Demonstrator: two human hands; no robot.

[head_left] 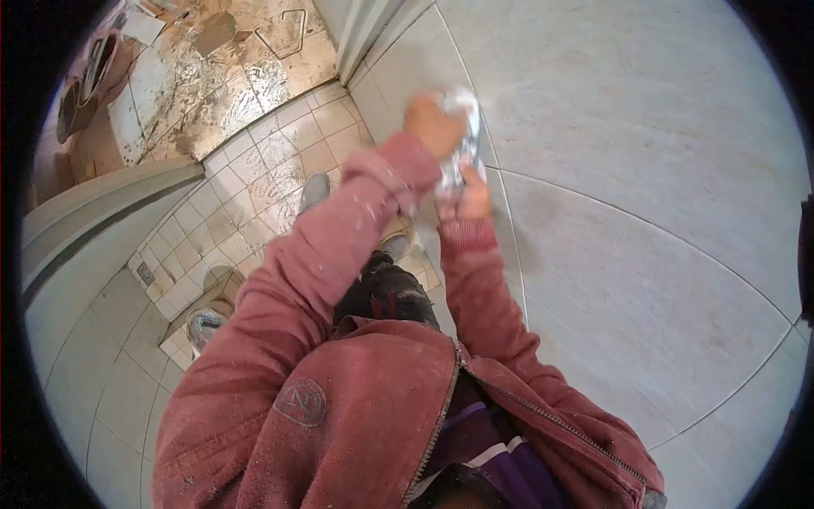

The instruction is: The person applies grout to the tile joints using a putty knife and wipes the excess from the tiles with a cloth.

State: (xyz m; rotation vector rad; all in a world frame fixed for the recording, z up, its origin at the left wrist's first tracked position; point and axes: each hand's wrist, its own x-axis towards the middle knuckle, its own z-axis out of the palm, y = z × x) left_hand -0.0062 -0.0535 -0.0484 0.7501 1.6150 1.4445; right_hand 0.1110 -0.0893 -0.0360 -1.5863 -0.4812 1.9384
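A shiny white and silver packet-like thing (461, 144), blurred by motion, is held between my hands beside the wall. My left hand (434, 125) is closed at its upper part, with the fingers curled and smeared. Below it, my right hand (468, 197) grips the lower end, thumb lying up along the front. Just what the thing is cannot be made out. Both hands are close to the large pale wall tiles (593, 271).
A small-tiled wet floor (254, 182) lies below, with a doorway frame (127, 191) at the left. Beyond the threshold are a muddy floor (195, 102) and a bent metal rod (292, 38). A bucket-like container (206, 327) stands at the lower left.
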